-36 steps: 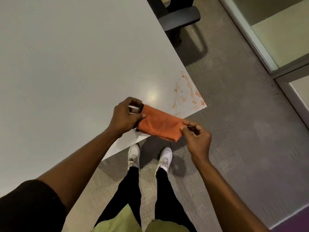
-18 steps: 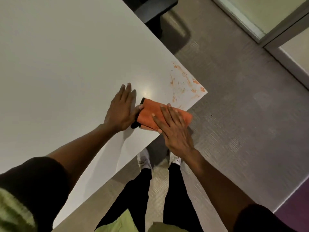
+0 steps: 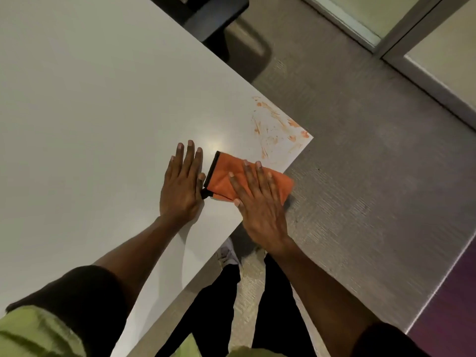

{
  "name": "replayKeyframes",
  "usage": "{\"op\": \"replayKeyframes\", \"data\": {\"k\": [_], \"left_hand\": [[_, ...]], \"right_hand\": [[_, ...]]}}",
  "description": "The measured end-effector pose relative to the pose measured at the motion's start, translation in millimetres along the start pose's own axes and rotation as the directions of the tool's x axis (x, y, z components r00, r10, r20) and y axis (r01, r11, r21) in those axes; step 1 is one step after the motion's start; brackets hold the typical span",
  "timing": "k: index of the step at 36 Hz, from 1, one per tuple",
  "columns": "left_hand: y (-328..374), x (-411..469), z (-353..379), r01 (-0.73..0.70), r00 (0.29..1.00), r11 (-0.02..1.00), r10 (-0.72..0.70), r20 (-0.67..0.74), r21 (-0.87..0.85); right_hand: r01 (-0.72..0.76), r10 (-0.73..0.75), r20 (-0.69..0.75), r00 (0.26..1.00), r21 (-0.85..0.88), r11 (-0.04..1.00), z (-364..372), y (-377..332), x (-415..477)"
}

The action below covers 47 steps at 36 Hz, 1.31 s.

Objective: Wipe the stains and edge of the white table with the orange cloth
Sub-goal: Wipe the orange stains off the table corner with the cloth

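The flat right hand (image 3: 260,202) presses the folded orange cloth (image 3: 224,180) onto the white table (image 3: 103,99), gripping nothing. The left hand (image 3: 183,186) lies flat and open beside the cloth, near the orange stains (image 3: 278,127) at the table's corner.

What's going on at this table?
A person is about to wipe a white table. The right hand presses a folded orange cloth flat near the table's edge; the left hand rests flat on the tabletop beside it. Orange stains at the corner are not yet wiped.
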<state>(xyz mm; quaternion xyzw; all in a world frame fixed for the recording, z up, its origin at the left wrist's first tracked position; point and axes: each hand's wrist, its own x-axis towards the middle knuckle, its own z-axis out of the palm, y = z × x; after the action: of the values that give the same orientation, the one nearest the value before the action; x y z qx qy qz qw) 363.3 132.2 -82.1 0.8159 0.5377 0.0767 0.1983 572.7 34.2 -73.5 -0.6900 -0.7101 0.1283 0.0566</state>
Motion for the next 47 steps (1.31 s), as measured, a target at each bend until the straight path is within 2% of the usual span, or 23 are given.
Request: {"op": "replayKeyframes", "data": {"k": [5,10,15,20,23,29,38,44,47], "left_hand": [[3,-2,3,0.023,1.0,0.999,-0.022,-0.021,0.026],[2,-2,6,0.05,0.999,0.998,-0.05,-0.012,0.036],[0,-1,6,0.042,0.999,0.998,-0.042,-0.013,0.036],[0,0,4,0.044,0.999,0.998,-0.044,-0.011,0.033],[2,0,2,0.055,0.998,0.997,-0.056,0.016,0.059],[2,1,1,0.068,0.997,0.992,-0.073,0.039,0.11],[0,1,2,0.057,0.998,0.997,-0.058,0.026,0.057],[-2,2,5,0.054,0.998,0.993,-0.057,0.024,0.103],[-2,1,7,0.06,0.998,0.992,-0.063,0.024,0.11]], "right_hand": [[-0.062,0.062,0.006,0.998,-0.024,0.998,4,5,23],[-0.159,0.156,-0.047,0.987,-0.069,0.985,2,7,57],[-0.154,0.154,-0.005,0.988,-0.054,0.987,8,-10,26],[-0.179,0.177,-0.034,0.984,-0.059,0.982,7,-16,6],[-0.189,0.189,-0.006,0.982,-0.048,0.981,-2,-8,30],[-0.234,0.231,-0.048,0.972,-0.058,0.971,-10,16,88],[-0.22,0.216,-0.063,0.974,-0.062,0.974,11,-27,10],[-0.238,0.24,0.024,0.97,-0.059,0.969,-3,-5,68],[-0.278,0.28,0.012,0.96,-0.085,0.957,-5,2,93]]}}
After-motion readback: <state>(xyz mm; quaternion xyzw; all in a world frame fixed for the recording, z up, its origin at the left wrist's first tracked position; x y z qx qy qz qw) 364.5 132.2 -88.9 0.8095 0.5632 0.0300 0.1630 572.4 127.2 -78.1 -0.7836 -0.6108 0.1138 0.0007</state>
